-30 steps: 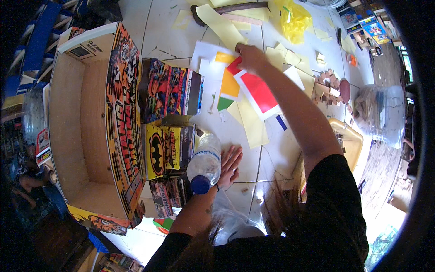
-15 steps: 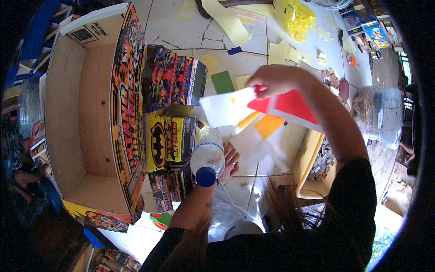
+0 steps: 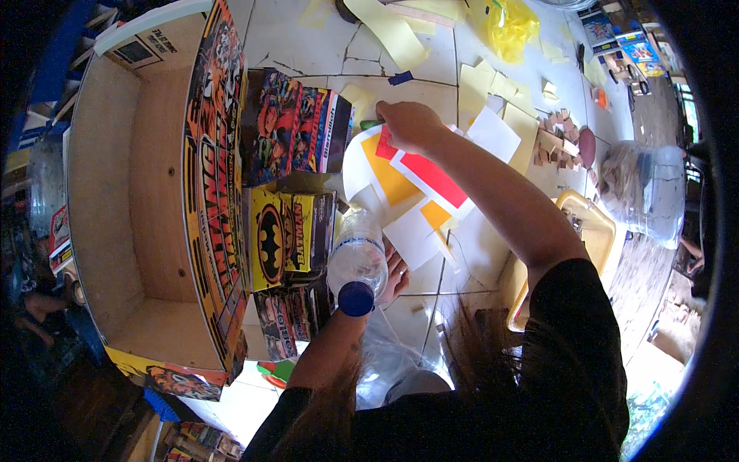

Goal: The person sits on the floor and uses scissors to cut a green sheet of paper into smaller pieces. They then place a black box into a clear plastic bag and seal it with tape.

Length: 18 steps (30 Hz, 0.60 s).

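Observation:
My right hand (image 3: 408, 127) is closed in a pinch at the upper end of a red-and-white paper sheet (image 3: 433, 179), above the tiled floor. Beneath it fan out loose white paper sheets (image 3: 412, 237) and orange pieces (image 3: 389, 171). A bit of green paper (image 3: 371, 124) peeks out beside my fingertips. My left hand (image 3: 396, 275) rests low by the near edge of the papers, its visible fingers apart and slightly bent. A clear plastic bottle (image 3: 359, 254) with a blue cap stands in front of that hand and hides part of it.
To the left stands a long open wooden box (image 3: 158, 192) with printed sides. Small printed boxes (image 3: 296, 127) line its right side. A yellowish bin (image 3: 608, 231) sits at right, near wood scraps (image 3: 556, 138). Farther off lie yellow paper strips (image 3: 389, 35) and a yellow plastic bag (image 3: 512, 31).
My right hand has moved left and slightly away from me, lowering the red sheet onto the other papers. The white and orange sheets now lie spread differently. My left hand has hardly moved.

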Motion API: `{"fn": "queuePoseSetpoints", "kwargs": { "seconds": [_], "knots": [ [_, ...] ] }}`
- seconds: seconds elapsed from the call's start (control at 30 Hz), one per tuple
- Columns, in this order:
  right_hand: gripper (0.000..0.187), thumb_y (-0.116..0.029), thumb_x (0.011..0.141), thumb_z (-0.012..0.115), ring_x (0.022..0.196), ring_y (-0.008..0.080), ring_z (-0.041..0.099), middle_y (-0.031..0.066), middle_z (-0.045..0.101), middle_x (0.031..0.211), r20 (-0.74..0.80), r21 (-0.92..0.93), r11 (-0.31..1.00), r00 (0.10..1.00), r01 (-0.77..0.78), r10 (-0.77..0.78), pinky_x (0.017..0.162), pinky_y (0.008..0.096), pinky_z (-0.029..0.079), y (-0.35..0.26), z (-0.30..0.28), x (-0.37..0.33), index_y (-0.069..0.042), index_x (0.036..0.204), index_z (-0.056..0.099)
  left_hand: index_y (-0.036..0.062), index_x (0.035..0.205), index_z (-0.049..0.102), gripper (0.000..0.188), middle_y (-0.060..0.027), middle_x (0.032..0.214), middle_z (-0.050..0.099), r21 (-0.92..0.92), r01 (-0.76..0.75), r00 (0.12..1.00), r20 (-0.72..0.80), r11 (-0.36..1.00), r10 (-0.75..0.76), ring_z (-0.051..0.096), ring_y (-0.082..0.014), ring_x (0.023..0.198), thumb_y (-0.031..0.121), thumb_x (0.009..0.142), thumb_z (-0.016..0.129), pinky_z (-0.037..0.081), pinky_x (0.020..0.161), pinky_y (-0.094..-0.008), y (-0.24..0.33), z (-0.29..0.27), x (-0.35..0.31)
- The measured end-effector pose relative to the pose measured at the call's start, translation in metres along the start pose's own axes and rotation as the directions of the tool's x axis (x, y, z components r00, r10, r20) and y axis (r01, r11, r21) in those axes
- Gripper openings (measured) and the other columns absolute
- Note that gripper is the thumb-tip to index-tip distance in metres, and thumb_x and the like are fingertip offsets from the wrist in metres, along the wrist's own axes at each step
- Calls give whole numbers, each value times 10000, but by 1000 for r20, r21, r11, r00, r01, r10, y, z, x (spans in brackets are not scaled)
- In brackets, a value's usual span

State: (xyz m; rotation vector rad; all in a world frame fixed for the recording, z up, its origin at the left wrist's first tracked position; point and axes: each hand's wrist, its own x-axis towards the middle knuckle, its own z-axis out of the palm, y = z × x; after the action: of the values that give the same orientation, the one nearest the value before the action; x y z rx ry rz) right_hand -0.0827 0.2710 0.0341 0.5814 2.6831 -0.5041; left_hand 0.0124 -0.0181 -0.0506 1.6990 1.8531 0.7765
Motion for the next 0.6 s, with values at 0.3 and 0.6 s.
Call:
{"fn": "queuePoseSetpoints", "kwargs": {
  "seconds": [0.3, 0.6],
  "knots": [
    [335, -263, 666, 659, 845, 288, 578, 130, 589, 945, -90, 36, 951, 949, 306, -302, 758, 373, 463, 37, -61, 0, -37, 906, 604, 35, 1027, 553, 369, -168, 1163, 478, 154, -69, 997, -20, 986, 73, 346, -358, 1213, 229, 715, 583, 238, 1030, -524, 16, -32, 14],
    [617, -197, 630, 729, 858, 355, 601, 199, 608, 882, 56, 147, 967, 974, 208, -218, 702, 435, 490, 6, -7, -7, -46, 1140, 415, 33, 1022, 558, 352, -135, 1171, 495, 196, -53, 997, -51, 979, 65, 367, -330, 1203, 236, 734, 562, 258, 1028, -499, 21, -39, 19]
  ]
}}
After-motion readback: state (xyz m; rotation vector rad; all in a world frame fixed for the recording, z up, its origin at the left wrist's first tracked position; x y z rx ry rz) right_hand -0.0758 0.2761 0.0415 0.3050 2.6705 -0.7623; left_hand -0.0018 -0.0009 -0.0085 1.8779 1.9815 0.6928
